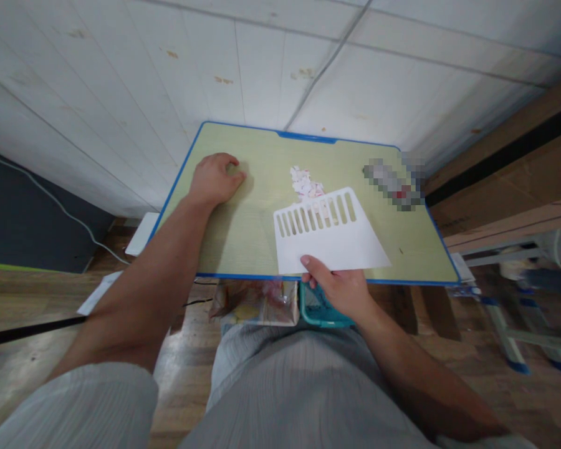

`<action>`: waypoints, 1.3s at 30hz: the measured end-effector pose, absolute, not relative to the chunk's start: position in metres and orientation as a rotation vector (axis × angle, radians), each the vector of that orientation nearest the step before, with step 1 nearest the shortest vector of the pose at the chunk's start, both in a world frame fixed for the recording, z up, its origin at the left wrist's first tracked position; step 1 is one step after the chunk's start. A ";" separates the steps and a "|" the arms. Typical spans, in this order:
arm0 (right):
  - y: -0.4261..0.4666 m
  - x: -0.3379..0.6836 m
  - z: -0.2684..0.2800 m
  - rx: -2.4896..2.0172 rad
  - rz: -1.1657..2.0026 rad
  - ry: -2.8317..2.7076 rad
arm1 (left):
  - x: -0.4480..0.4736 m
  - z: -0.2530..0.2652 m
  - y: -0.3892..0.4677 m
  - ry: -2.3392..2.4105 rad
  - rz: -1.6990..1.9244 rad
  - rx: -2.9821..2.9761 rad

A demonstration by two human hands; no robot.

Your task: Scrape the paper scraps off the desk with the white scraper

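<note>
My right hand grips the near edge of a white plastic scraper, thumb on top and fingers beneath. A row of long slots runs along the scraper's far side. Just beyond those slots lies a small heap of torn white paper scraps, partly hidden by the scraper. On the left part of the green tabletop rests my left hand, its fingers curved, thumb apart from them, and nothing visible between them.
A blurred-out item lies at the table's right. Below the near edge are a teal basket and a bag-like bundle. A white panelled wall stands behind, with cardboard boxes at right.
</note>
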State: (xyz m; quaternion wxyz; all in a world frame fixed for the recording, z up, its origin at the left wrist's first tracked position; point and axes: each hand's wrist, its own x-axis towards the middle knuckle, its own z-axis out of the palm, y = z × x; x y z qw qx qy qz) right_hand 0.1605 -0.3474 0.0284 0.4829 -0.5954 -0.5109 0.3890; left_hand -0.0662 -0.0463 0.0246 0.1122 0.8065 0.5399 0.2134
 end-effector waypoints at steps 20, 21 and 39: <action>-0.348 0.160 0.031 -1.467 0.917 -1.241 | -0.071 0.018 -0.039 1.535 0.655 2.331; -0.349 0.162 0.030 -1.468 0.929 -1.230 | -0.071 0.018 -0.040 1.539 0.649 2.335; -0.356 0.168 0.028 -1.524 0.831 -1.172 | -0.070 0.020 -0.042 1.553 0.625 2.355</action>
